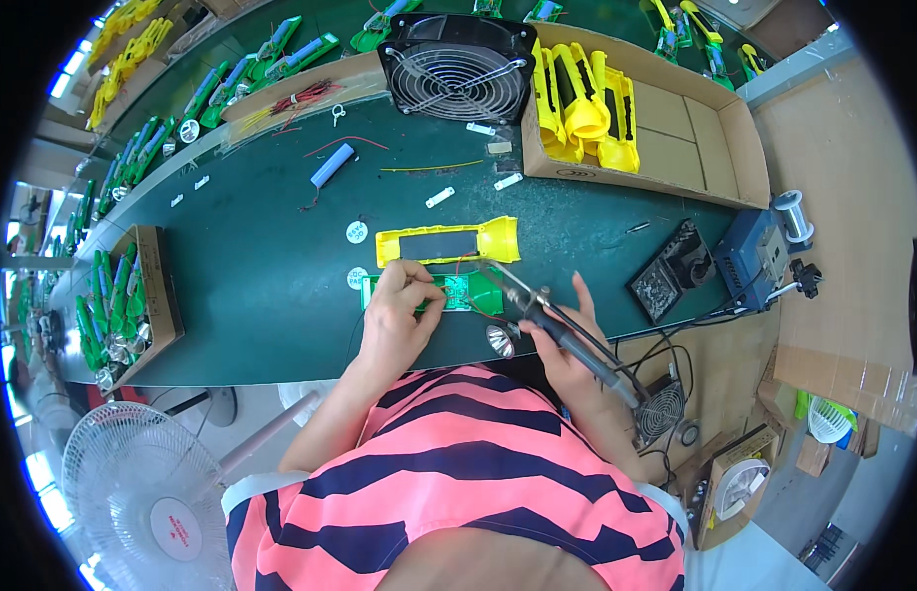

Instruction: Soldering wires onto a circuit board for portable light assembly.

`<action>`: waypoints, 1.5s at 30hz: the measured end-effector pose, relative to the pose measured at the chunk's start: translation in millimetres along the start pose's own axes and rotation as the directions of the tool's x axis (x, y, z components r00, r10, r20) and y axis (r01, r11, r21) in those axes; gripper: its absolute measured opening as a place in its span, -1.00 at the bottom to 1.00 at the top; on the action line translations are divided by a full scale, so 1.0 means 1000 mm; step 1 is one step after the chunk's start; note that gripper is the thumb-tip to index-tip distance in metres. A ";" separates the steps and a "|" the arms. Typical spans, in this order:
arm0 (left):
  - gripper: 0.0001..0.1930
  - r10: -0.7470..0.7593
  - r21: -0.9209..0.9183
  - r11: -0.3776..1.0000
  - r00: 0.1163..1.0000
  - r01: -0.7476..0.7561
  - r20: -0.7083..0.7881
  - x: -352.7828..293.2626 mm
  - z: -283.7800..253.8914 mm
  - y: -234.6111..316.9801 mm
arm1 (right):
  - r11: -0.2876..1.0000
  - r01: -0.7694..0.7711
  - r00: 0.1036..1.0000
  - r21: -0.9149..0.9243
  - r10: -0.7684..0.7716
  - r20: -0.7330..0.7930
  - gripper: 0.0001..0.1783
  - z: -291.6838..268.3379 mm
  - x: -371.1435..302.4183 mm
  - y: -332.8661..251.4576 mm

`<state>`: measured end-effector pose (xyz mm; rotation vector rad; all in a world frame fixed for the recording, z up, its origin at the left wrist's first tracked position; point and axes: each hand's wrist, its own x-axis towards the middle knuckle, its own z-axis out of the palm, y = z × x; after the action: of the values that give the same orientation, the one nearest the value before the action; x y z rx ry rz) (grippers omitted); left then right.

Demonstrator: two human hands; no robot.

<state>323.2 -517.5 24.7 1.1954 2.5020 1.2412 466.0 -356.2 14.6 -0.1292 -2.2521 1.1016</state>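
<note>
My left hand (397, 313) rests over the left part of a green housing (489, 295), its thumb and fingers pinched together beside a green circuit board (457, 292). What sits in the pinch is too small to make out. In my right hand (575, 366) is a soldering iron (574, 345) with a dark handle, its thin tip pointing up and left above the board. Thin red wires run about the board. Just beyond lies a yellow housing half (499, 240) with a dark inner panel. A round silver reflector (500, 342) sits near the table's front edge.
A cardboard box (690, 182) of yellow housings and a black fan (458, 84) stand at the back. A blue battery (332, 165) lies beyond the work. To the right are a black tray (669, 271) and a blue soldering station (746, 264); leftward, a box (160, 305) holds green assemblies.
</note>
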 end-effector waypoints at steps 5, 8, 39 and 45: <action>-0.90 -0.019 0.009 1.000 1.000 0.019 0.003 0.005 0.002 0.002 | 0.892 -0.267 0.904 0.365 0.363 -0.224 -0.82 0.023 -0.028 0.002; -0.90 -0.032 0.003 0.999 0.999 0.032 0.001 0.005 0.003 0.002 | 0.635 -0.429 0.713 0.643 0.675 -0.190 -0.82 0.029 -0.024 -0.010; -0.90 -0.055 0.033 0.998 0.986 0.051 0.156 0.014 -0.006 0.004 | 0.696 -0.263 0.806 0.668 0.539 -0.244 -0.79 0.023 -0.023 0.000; -0.85 -0.038 0.012 0.999 0.986 0.037 0.165 0.015 -0.007 0.004 | 0.670 -0.310 0.770 0.675 0.593 -0.235 -0.79 0.023 -0.027 -0.002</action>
<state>312.0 -510.1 35.3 1.1946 2.4010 1.0757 474.9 -382.7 -7.7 -0.6545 -1.3868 1.8115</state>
